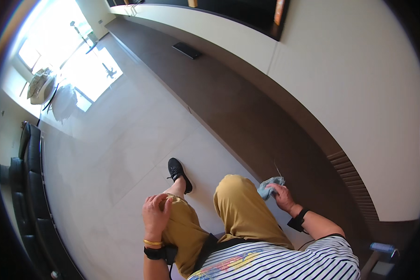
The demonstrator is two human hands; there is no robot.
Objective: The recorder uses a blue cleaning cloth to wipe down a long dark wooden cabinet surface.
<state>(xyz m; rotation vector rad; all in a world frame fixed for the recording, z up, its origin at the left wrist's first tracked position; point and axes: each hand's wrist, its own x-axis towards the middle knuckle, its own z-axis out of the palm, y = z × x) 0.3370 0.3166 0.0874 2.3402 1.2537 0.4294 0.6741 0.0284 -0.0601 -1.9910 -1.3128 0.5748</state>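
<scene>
A grey-blue cloth (265, 191) is bunched in my right hand (284, 200). Hand and cloth are at the front edge of a long, low dark-brown ledge (238, 101), just beyond my bent right knee (235, 190). A loose thread sticks up from the cloth over the brown surface. My left hand (156, 214) lies on my left knee, its thumb apart from the fingers, and holds nothing. Black bands are strapped around both wrists.
A flat black object (187, 50) lies farther along the ledge. Pale wall panels (336, 77) rise behind it. Across the tiled floor (115, 154) stands a black sofa (33, 182). A chair (43, 87) stands near the bright window. A blue-topped item (382, 247) is at lower right.
</scene>
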